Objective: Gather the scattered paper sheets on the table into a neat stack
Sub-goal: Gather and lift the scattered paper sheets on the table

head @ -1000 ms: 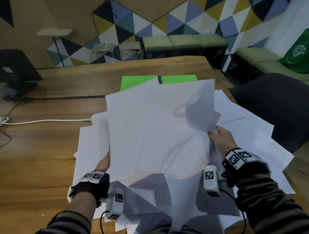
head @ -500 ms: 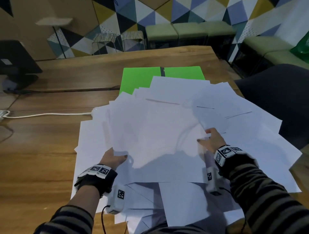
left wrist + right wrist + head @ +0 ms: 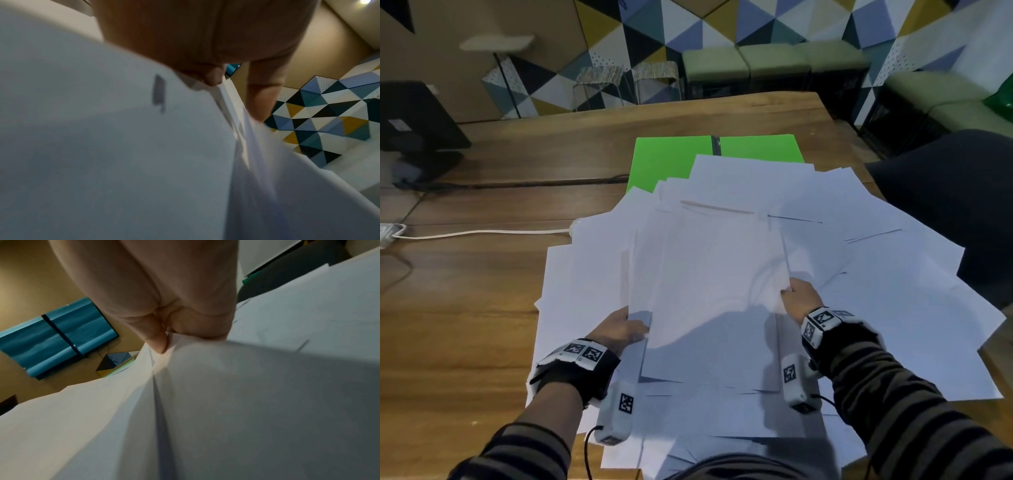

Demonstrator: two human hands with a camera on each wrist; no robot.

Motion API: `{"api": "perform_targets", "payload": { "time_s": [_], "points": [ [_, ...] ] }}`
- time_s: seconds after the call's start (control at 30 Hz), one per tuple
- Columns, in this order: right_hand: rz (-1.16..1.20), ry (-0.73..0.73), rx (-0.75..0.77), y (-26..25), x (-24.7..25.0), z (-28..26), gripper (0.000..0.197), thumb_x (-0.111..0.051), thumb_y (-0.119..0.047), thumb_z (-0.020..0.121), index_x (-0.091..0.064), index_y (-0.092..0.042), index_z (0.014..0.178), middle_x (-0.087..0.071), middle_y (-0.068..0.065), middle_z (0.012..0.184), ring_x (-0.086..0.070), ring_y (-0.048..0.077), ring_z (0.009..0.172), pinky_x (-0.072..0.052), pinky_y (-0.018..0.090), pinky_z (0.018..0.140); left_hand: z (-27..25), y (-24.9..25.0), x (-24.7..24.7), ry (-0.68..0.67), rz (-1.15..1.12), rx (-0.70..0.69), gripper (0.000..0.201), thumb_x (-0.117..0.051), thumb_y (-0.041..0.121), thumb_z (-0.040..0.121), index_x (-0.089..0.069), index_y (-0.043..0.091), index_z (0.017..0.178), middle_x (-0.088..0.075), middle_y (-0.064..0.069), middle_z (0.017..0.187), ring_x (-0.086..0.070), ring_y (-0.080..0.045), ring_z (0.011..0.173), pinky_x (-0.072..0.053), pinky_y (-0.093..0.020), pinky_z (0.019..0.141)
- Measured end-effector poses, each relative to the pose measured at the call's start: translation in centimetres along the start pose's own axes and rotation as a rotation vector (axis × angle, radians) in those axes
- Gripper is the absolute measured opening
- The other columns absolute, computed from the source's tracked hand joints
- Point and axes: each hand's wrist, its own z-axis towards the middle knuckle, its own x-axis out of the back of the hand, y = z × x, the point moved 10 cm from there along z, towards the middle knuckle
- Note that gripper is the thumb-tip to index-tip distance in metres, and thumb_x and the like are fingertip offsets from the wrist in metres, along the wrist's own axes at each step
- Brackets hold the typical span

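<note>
A loose bundle of white paper sheets (image 3: 712, 281) lies low over the table, held by both hands. My left hand (image 3: 619, 330) grips its left edge, thumb on top; the left wrist view shows fingers (image 3: 213, 76) curled round the sheet edges (image 3: 226, 100). My right hand (image 3: 799, 298) pinches the right edge; in the right wrist view the thumb and fingers (image 3: 158, 340) pinch the paper (image 3: 205, 386). More white sheets (image 3: 893, 274) lie fanned out on the table beneath and to the right.
A green folder (image 3: 671, 157) lies beyond the sheets, partly covered. A white cable (image 3: 482, 233) runs across the wooden table (image 3: 465, 308) on the left. A dark monitor (image 3: 410, 120) stands far left. A dark chair (image 3: 955, 192) stands at the right.
The bundle was lifted and tilted up a second ago; both hands have lowered it flat onto the spread sheets. The green folder shows more now.
</note>
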Motion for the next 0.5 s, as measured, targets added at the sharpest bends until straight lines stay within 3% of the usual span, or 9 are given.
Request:
{"api": "perform_targets", "payload": {
  "time_s": [0.07, 0.13, 0.2, 0.23, 0.3, 0.37, 0.4, 0.5],
  "points": [
    [-0.015, -0.064, 0.037, -0.4, -1.1, -0.5, 0.024, -0.040, -0.004, 0.093, -0.058, 0.006, 0.106, -0.059, 0.020, 0.113, -0.054, 0.027, 0.099, -0.036, 0.026, 0.079, 0.3, -0.4, -0.1, -0.002, -0.009, -0.010, 0.046, -0.078, 0.023, 0.066, -0.062, 0.008, 0.106, -0.065, -0.007, 0.081, -0.060, -0.022, 0.082, -0.047, -0.029, 0.083],
    [0.024, -0.164, 0.088, -1.5, -3.1, -1.4, 0.020, -0.043, -0.009, 0.094, -0.060, 0.000, 0.100, -0.060, 0.016, 0.107, -0.052, 0.023, 0.097, -0.034, 0.023, 0.078, 0.5, -0.5, -0.6, 0.020, 0.036, -0.040, 0.062, -0.080, 0.041, 0.067, -0.059, 0.011, 0.117, -0.069, -0.010, 0.096, -0.062, -0.025, 0.097, -0.044, -0.035, 0.096],
    [0.089, -0.173, 0.087, -2.0, -4.1, -1.9, 0.021, -0.042, -0.021, 0.097, -0.055, -0.007, 0.089, -0.057, 0.011, 0.093, -0.050, 0.022, 0.091, -0.034, 0.025, 0.076, 0.3, 0.5, -0.9, 0.056, 0.076, -0.135, 0.069, -0.080, 0.036, 0.055, -0.058, 0.009, 0.115, -0.067, -0.013, 0.107, -0.061, -0.030, 0.107, -0.045, -0.041, 0.100],
    [0.109, -0.110, 0.070, -1.7, -3.6, -1.7, 0.024, -0.042, -0.028, 0.097, -0.056, -0.009, 0.092, -0.057, 0.010, 0.094, -0.052, 0.025, 0.094, -0.037, 0.027, 0.080, 0.2, 0.7, -0.8, 0.067, 0.084, -0.173, 0.063, -0.074, 0.030, 0.052, -0.059, 0.011, 0.110, -0.066, -0.016, 0.109, -0.060, -0.033, 0.109, -0.045, -0.045, 0.101],
    [0.129, 0.100, -0.017, 0.0, -1.0, -1.4, 0.036, -0.045, -0.039, 0.094, -0.056, -0.012, 0.116, -0.056, 0.015, 0.118, -0.052, 0.033, 0.111, -0.039, 0.034, 0.096, 0.1, 0.8, -0.5, 0.050, 0.040, -0.193, 0.049, -0.073, 0.023, 0.057, -0.060, 0.018, 0.104, -0.066, -0.016, 0.111, -0.060, -0.033, 0.109, -0.043, -0.050, 0.103],
    [0.174, 0.232, -0.152, 2.6, 1.2, -1.5, 0.050, -0.049, -0.045, 0.091, -0.047, -0.014, 0.129, -0.045, 0.021, 0.133, -0.045, 0.039, 0.121, -0.034, 0.039, 0.103, -0.2, 1.0, -0.1, 0.052, -0.065, -0.191, 0.029, -0.068, 0.004, 0.078, -0.060, 0.019, 0.101, -0.067, -0.010, 0.103, -0.061, -0.028, 0.102, -0.045, -0.041, 0.100],
    [0.220, 0.278, -0.205, 3.8, 2.0, -1.8, 0.055, -0.051, -0.047, 0.089, -0.044, -0.014, 0.131, -0.041, 0.023, 0.136, -0.042, 0.040, 0.123, -0.033, 0.040, 0.104, -0.3, 1.1, 0.1, 0.047, -0.096, -0.201, 0.028, -0.062, -0.005, 0.083, -0.060, 0.018, 0.099, -0.067, -0.007, 0.098, -0.061, -0.025, 0.096, -0.048, -0.035, 0.095],
    [0.329, 0.403, -0.318, 6.1, 3.3, -2.8, 0.068, -0.059, -0.051, 0.082, -0.039, -0.014, 0.136, -0.033, 0.022, 0.140, -0.036, 0.040, 0.128, -0.030, 0.044, 0.106, -0.3, 1.6, 0.7, 0.070, -0.133, -0.240, 0.028, -0.056, -0.011, 0.085, -0.060, 0.014, 0.097, -0.072, 0.001, 0.083, -0.066, -0.016, 0.084, -0.054, -0.017, 0.073]
  ]
}}
